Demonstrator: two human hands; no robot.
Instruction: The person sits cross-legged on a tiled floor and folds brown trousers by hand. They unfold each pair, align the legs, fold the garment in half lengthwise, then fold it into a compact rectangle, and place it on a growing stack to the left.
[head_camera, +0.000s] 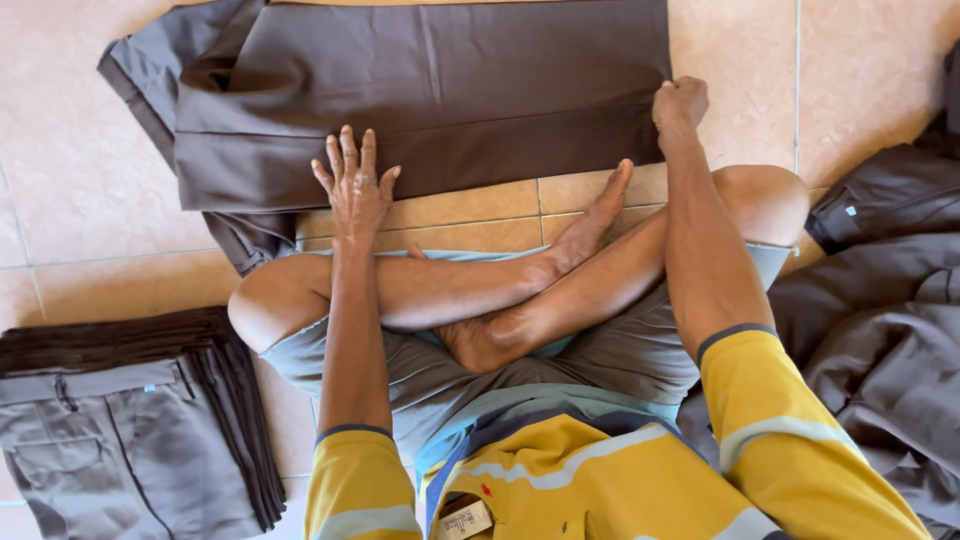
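Hands on brown trousers (430, 90) spread across the tiled floor (60, 180).
Left hand (352, 190) flat, fingers splayed, on the near edge; right hand (680, 103) fisted, pinching the right end; long axis runs left-right.

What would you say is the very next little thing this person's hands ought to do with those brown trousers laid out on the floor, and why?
Probably fold the trousers across. The left hand lies flat and open on their near edge, pinning the cloth, while the right hand is closed on the corner at the other end. The garment lies smooth, and a folded stack sits beside the left knee.
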